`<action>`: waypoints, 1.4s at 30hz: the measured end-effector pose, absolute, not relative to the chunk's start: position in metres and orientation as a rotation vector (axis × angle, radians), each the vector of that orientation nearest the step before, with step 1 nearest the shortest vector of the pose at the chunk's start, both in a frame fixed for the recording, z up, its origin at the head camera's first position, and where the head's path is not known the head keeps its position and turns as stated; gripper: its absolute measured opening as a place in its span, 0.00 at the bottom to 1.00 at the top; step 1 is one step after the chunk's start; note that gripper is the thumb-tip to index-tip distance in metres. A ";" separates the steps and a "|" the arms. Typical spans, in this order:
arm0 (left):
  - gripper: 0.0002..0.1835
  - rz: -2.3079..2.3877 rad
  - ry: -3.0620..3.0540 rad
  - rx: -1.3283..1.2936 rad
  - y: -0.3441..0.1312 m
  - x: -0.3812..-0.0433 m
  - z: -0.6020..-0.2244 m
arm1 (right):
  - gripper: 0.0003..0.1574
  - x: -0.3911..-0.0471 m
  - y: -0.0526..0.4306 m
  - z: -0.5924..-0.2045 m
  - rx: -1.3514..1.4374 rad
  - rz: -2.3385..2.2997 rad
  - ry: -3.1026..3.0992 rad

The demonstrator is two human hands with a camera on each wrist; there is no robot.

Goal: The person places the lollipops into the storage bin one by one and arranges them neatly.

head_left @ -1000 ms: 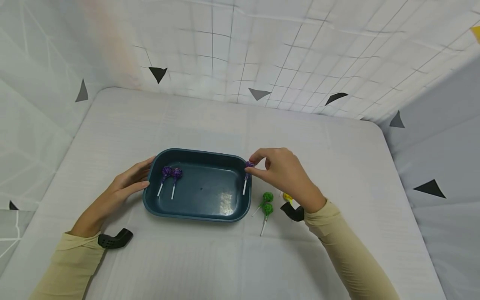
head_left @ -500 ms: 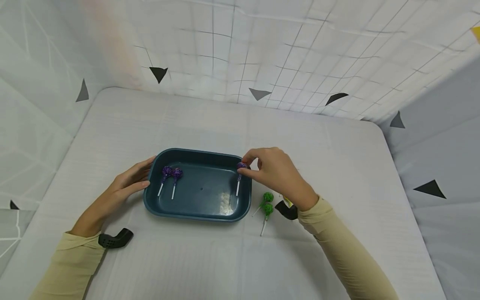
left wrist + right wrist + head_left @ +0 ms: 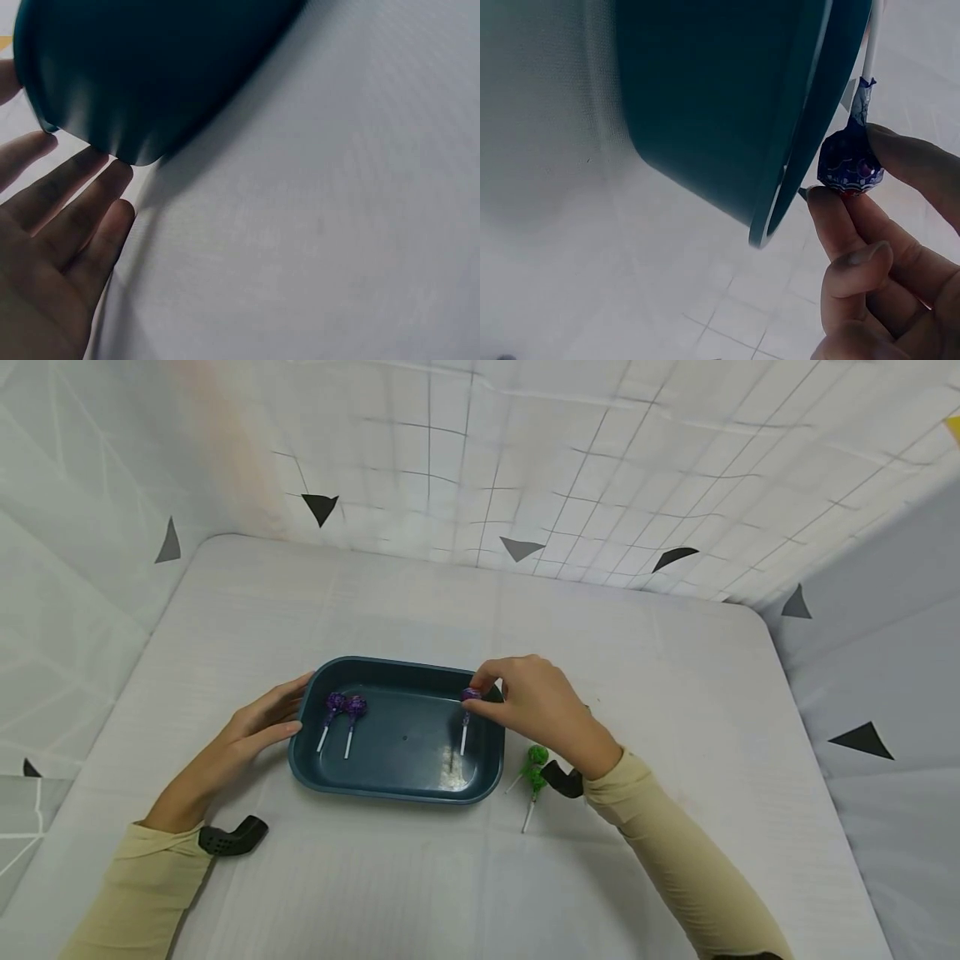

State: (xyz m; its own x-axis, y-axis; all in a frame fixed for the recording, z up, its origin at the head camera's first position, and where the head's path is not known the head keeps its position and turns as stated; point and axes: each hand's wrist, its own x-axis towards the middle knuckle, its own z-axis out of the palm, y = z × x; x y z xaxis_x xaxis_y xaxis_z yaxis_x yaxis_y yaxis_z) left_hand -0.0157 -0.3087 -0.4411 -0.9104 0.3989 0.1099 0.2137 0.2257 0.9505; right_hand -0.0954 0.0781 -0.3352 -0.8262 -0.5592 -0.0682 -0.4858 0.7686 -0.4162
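Purple lollipop, axis near level, stick toward the person

Teal tray on a white table, left hand against its left end — fingers pretty straight. Right hand has a purple lolly pinched by the head over the right end, white stick showing below. Two more purple ones lie side by side in the left part — and two green ones are bunched on the table just right of it.
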 end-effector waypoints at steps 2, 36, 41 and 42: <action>0.34 1.770 2.330 0.594 -0.309 -0.016 -0.442 | 0.14 -0.095 0.076 -0.336 -0.830 -0.570 2.773; 0.33 1.777 2.319 0.569 -0.306 -0.014 -0.441 | 0.15 -0.099 0.037 -0.340 -0.931 -0.580 2.706; 0.34 1.775 2.325 0.567 -0.306 -0.014 -0.441 | 0.15 -0.100 0.034 -0.338 -0.938 -0.592 2.704; 0.34 1.773 2.328 0.566 -0.306 -0.014 -0.441 | 0.15 -0.100 0.033 -0.338 -0.936 -0.593 2.703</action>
